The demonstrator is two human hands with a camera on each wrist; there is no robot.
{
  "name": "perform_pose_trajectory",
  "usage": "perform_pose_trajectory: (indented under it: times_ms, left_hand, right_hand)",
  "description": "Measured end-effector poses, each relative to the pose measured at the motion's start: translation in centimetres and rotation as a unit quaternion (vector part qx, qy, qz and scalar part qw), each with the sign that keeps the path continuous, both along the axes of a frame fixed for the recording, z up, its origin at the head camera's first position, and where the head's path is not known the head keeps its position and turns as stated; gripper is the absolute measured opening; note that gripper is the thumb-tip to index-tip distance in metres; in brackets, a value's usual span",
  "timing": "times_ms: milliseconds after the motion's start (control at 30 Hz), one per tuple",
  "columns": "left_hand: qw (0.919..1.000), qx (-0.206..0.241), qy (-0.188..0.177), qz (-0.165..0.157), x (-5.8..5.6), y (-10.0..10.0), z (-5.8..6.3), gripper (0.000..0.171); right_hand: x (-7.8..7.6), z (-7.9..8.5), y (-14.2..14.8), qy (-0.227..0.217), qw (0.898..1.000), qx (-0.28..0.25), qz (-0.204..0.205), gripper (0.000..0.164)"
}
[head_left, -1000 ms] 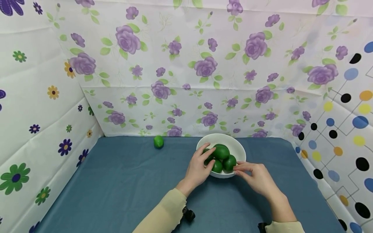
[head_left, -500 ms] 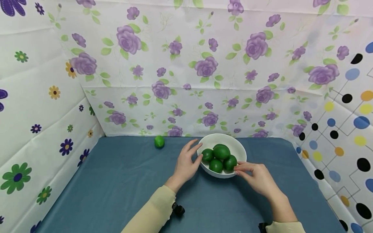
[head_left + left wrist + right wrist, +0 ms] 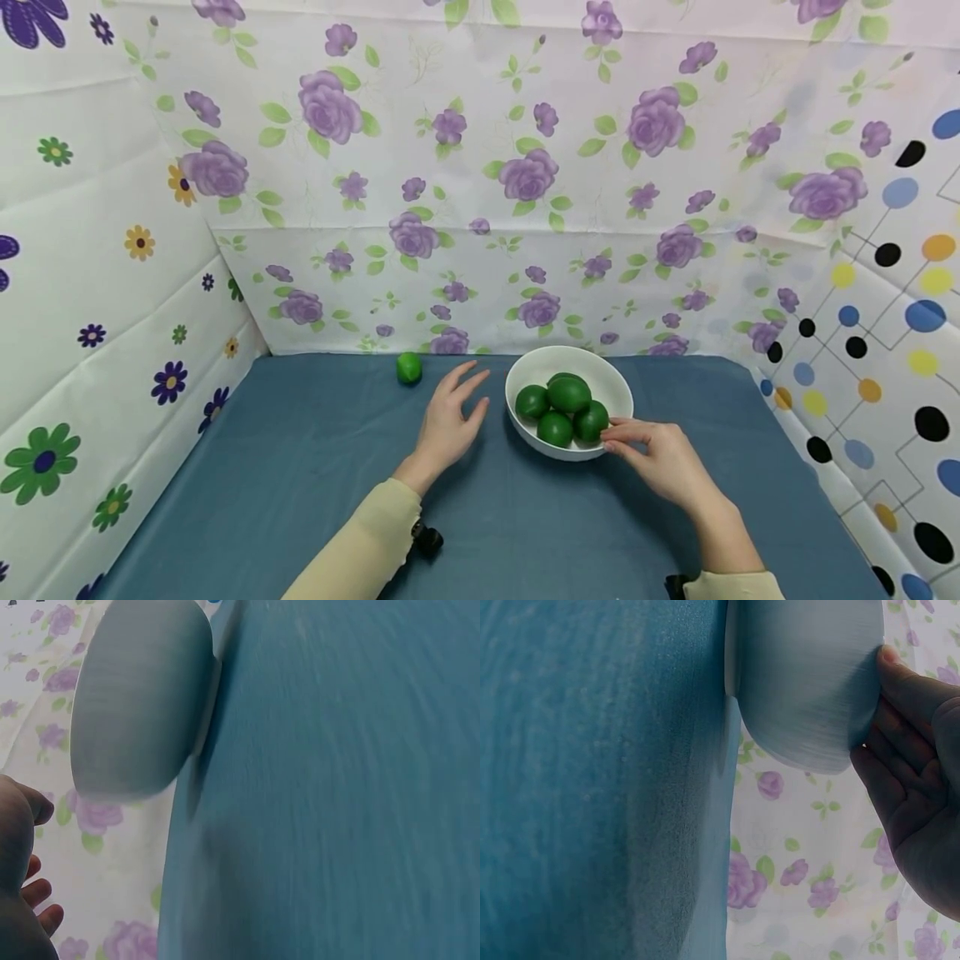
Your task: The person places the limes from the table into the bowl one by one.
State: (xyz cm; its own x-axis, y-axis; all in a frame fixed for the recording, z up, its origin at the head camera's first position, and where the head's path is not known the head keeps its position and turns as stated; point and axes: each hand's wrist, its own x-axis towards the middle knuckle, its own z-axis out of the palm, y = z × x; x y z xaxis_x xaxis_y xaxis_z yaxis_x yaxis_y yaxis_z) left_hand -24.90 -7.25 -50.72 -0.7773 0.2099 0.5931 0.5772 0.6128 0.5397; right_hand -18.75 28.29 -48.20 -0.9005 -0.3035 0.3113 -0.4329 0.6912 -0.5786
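A white bowl (image 3: 617,387) with several green limes (image 3: 568,393) in it stands toward the back of the table, right of centre. My right hand (image 3: 660,458) holds the bowl's right front rim; in the right wrist view the thumb and bent fingers of that hand (image 3: 922,765) meet the bowl wall (image 3: 810,682). Left of the bowl and apart from it, my left hand (image 3: 446,425) is in the air with its fingers spread, holding nothing. One more lime (image 3: 408,367) lies near the table's back edge, just beyond the left fingertips.
A blue-grey cloth covers the table (image 3: 300,483). White floral sheeting (image 3: 480,175) rises behind its back edge, with patterned sheets (image 3: 885,367) along both sides.
My left hand has left the limes in the bowl and moved left, toward the lone lime. My right hand stays at the bowl's rim, and the bowl has not visibly shifted.
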Motion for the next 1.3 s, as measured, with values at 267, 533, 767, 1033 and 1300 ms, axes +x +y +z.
perform_pose_trajectory:
  times_ms: [267, 533, 767, 1033, 1300]
  left_hand:
    - [0.9989, -0.046, 0.002, 0.013, -0.2, -2.8, -0.6, 0.047]
    - [0.9943, -0.102, 0.000, 0.032, -0.9, -6.6, -0.4, 0.047]
    - [0.9822, -0.178, -0.036, 0.050, -1.7, -9.8, 0.2, 0.055]
    - [0.9559, -0.267, -0.101, 0.067, -2.4, -12.3, 1.0, 0.074]
    - [0.9354, -0.319, -0.136, 0.071, -3.1, -13.7, 1.2, 0.079]
  right_hand:
    - [0.3, 0.1, -0.3, -0.005, 1.000, -0.003, -0.001, 0.018]
    - [0.7, 0.1, -0.3, 0.055, 0.998, 0.030, 0.017, 0.019]
    - [0.8, 0.0, -0.3, 0.083, 0.989, 0.118, 0.033, 0.030]
    - [1.0, -0.1, -0.4, 0.065, 0.980, 0.183, 0.041, 0.039]
    - [1.3, 0.2, -0.7, 0.063, 0.975, 0.206, 0.054, 0.045]
